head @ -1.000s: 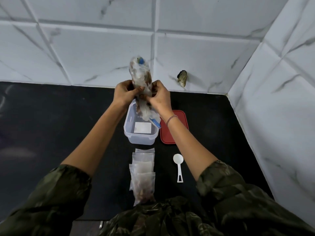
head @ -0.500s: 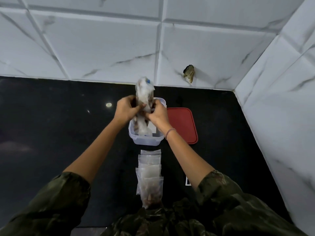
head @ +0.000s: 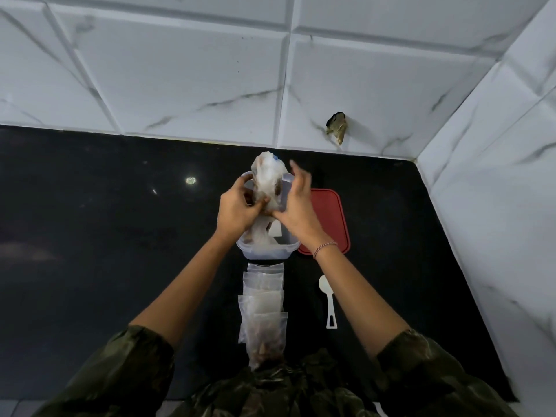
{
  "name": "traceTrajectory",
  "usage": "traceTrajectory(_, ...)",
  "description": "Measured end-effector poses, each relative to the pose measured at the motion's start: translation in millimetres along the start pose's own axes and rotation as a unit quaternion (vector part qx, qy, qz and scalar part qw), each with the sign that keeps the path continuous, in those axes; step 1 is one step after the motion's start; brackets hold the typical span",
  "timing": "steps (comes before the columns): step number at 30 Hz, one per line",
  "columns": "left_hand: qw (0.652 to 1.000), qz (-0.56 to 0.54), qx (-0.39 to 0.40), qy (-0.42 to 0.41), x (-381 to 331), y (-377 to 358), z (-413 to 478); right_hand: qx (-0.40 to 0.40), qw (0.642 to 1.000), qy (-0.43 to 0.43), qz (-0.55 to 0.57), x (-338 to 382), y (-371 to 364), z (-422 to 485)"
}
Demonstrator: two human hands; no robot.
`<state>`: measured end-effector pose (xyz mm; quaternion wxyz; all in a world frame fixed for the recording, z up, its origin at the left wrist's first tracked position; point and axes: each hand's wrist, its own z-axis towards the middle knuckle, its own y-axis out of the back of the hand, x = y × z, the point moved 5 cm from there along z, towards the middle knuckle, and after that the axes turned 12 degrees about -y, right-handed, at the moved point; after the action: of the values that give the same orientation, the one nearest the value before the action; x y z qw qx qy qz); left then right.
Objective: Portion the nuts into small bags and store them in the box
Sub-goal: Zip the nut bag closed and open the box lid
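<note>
Nut bag point(head: 267, 182) upright over box point(head: 261, 253) (L grip point(head: 237, 210)).

No readable text, brand or number anywhere. White slip point(head: 275, 229) inside the clear box point(head: 267, 253), possibly a label, too small and blurred to read.

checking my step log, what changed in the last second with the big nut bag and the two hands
The big nut bag came down and its lower end now sits in the box. The left hand still grips it; the right hand has opened, fingers spread beside it, thumb perhaps still touching. The red lid, small bags and white spoon stayed put.
</note>
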<state>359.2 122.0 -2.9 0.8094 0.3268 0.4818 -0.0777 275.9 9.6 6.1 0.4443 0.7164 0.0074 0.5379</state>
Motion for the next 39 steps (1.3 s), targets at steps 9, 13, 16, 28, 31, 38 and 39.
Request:
traceTrajectory(9, 0.984, -0.13, 0.009, 0.12, 17, 5, -3, 0.143, 0.961, 0.11, -0.208, 21, -11, 19)
traceTrajectory(13, 0.984, -0.111, 0.066, 0.127, 17, 9, 0, 0.177, 0.955, 0.095, -0.22, 24, -11, 30)
traceTrajectory(16, 0.986, -0.003, 0.143, 0.09, 9, 9, 8, 0.201, 0.943, 0.065, -0.256, 20, -13, 37)
traceTrajectory(28, 0.895, 0.346, 0.281, 0.007, -19, -16, 2, 0.33, 0.821, -0.028, -0.465, 22, -35, 73)
traceTrajectory(31, 0.881, 0.367, 0.299, 0.015, -17, -24, -4, 0.313, 0.816, -0.001, -0.486, 27, -42, 76)
traceTrajectory(38, 0.869, 0.372, 0.327, 0.011, -12, -29, 0, 0.372, 0.787, -0.028, -0.491, 17, -55, 71)
traceTrajectory(39, 0.866, 0.375, 0.332, 0.012, -12, -30, 0, 0.367, 0.796, -0.035, -0.48, 17, -56, 72)
